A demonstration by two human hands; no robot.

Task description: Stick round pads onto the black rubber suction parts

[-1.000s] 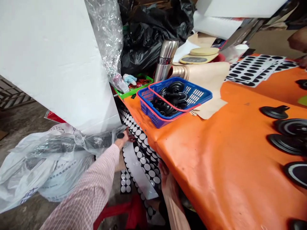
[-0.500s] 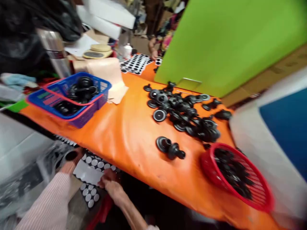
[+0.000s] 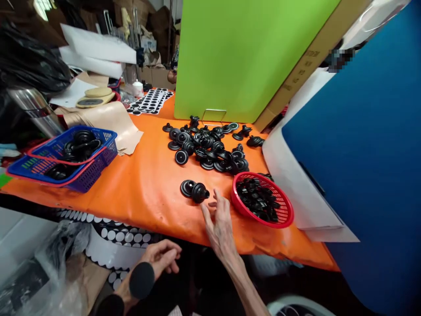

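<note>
Now, head view: your right hand (image 3: pixel 221 226) has come up off the strips of white discs (image 3: pixel 125 237) and is over the front of the orange tabletop (image 3: pixel 151 184). Fingers spread, nothing in it. Nearest thing: the pair of black stepped parts (image 3: pixel 199 193), just beside your fingertips, not touched as far as I can see. Your left hand (image 3: pixel 162 259) has moved off the strips too and is below the front edge, fingers loosely curled; can't tell if it pinches anything small. Dark disc (image 3: pixel 142 280) near that wrist. Net effect: work spot has shifted from strips to black parts. Red basket (image 3: pixel 279 226) with small black pieces sits right of your right hand; bigger heap (image 3: pixel 210 149) lies farther back.
</note>
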